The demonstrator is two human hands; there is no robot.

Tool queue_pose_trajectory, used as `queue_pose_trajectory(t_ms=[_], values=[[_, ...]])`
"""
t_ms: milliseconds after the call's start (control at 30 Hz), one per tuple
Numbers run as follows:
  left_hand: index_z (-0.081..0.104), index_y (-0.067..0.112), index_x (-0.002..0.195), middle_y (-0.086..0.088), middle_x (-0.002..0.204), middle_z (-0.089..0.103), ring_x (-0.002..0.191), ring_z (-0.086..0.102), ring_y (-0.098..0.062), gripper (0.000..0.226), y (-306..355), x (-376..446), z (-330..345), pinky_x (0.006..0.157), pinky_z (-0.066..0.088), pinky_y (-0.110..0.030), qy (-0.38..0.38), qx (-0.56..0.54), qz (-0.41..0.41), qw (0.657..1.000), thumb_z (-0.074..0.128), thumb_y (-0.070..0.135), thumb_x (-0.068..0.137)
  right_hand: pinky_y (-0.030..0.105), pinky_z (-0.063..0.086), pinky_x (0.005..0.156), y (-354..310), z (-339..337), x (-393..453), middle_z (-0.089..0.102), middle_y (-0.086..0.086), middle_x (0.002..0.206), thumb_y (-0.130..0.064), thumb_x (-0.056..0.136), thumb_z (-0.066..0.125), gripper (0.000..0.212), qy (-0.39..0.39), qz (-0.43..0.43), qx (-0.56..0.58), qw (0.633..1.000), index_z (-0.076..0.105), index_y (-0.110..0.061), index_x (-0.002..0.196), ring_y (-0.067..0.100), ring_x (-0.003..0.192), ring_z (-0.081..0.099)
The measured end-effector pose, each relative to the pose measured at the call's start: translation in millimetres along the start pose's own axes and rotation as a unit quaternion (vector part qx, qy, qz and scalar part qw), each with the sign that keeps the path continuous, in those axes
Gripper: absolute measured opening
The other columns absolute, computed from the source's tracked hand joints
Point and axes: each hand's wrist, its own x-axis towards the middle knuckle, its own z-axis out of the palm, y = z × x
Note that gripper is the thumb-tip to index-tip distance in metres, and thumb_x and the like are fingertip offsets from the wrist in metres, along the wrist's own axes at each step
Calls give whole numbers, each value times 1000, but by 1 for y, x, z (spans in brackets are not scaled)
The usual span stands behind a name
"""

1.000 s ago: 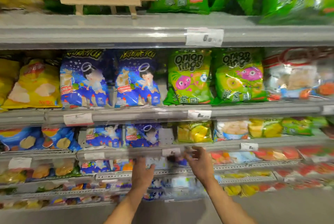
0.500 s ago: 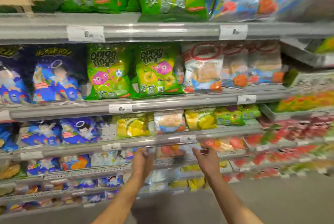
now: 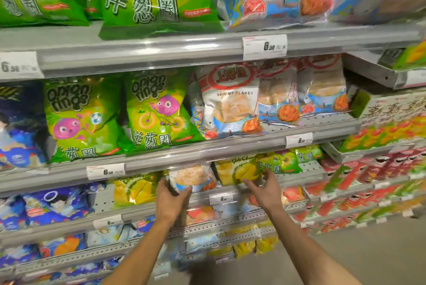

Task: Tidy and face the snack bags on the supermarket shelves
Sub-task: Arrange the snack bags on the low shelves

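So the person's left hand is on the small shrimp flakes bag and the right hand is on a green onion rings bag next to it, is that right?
Not quite. In the head view the left hand does hold the small shrimp flakes bag, but the right hand is on the yellow durian chips bag beside it. The green onion rings bag sits further right, untouched.
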Motion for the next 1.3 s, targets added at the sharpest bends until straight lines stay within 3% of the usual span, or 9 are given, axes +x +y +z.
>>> queue_pose_trajectory(t_ms=[233, 400, 567, 700, 800, 900, 1033, 1167, 1300], values=[[37, 4, 133, -3, 109, 54, 104, 55, -26, 90, -6, 42, 13, 81, 43, -33, -29, 39, -27, 998, 91, 36, 67, 44, 43, 112, -2, 6, 49, 53, 12, 144, -43, 67, 93, 103, -38, -22, -29, 999, 42, -5, 147, 29, 132, 51], [40, 8, 141, -1, 123, 57, 116, 56, -22, 97, -11, 56, 19, 103, 45, -37, -49, -17, -14, 999, 95, 25, 62, 41, 46, 104, 3, 14, 80, 59, 12, 136, -48, 63, 94, 99, -95, -15, -49, 994, 44, -7, 139, 30, 126, 54], [63, 11, 120, -3, 106, 76, 102, 71, -21, 76, -15, 63, 21, 91, 55, -36, -79, -72, -28, 994, 96, 23, 53, 35, 49, 95, 11, 21, 100, 64, 7, 121, -56, 55, 95, 101, -120, -11, -50, 991, 50, -5, 129, 24, 113, 59], [68, 12, 109, 7, 89, 78, 82, 74, -5, 60, -12, 60, 21, 64, 54, -14, -74, -70, -45, 994, 96, 17, 56, 29, 43, 78, 13, 20, 99, 55, -11, 93, -59, 54, 94, 88, -94, -14, -43, 995, 45, -16, 113, 14, 93, 55], [71, 15, 104, 9, 87, 78, 79, 73, -3, 55, -7, 57, 18, 60, 53, -11, -71, -67, -51, 994, 96, 19, 56, 31, 45, 64, 9, 18, 95, 55, -5, 88, -59, 54, 94, 81, -76, -8, -46, 996, 46, -16, 102, 12, 79, 51], [75, 14, 94, 5, 84, 78, 76, 74, -8, 46, -1, 55, 16, 62, 53, -15, -80, -62, -61, 993, 96, 26, 55, 39, 51, 76, 6, 13, 92, 61, 2, 95, -60, 52, 94, 79, -58, -5, -38, 998, 51, -14, 99, 20, 87, 57], [64, 15, 58, 5, 54, 60, 47, 51, -9, 41, 13, 53, 22, 49, 43, -21, -70, -60, -99, 991, 96, 39, 49, 39, 51, 96, 3, -3, 86, 65, 11, 124, -60, 53, 94, 102, -38, -2, -1, 999, 54, -4, 128, 29, 115, 60], [62, 9, 67, -1, 61, 62, 54, 52, -13, 45, 23, 49, 36, 56, 43, -25, -71, -50, -105, 991, 96, 37, 55, 40, 40, 114, 8, -31, 78, 50, 12, 151, -58, 55, 94, 127, -19, 11, 16, 1000, 35, -5, 154, 30, 140, 45], [70, 0, 78, 0, 68, 72, 64, 63, -15, 45, 30, 43, 58, 59, 53, -20, -48, -44, -75, 995, 97, 27, 55, 45, 40, 116, 31, -69, 66, 50, 13, 152, -56, 55, 95, 129, 6, 43, 55, 998, 32, -9, 157, 30, 140, 47]])
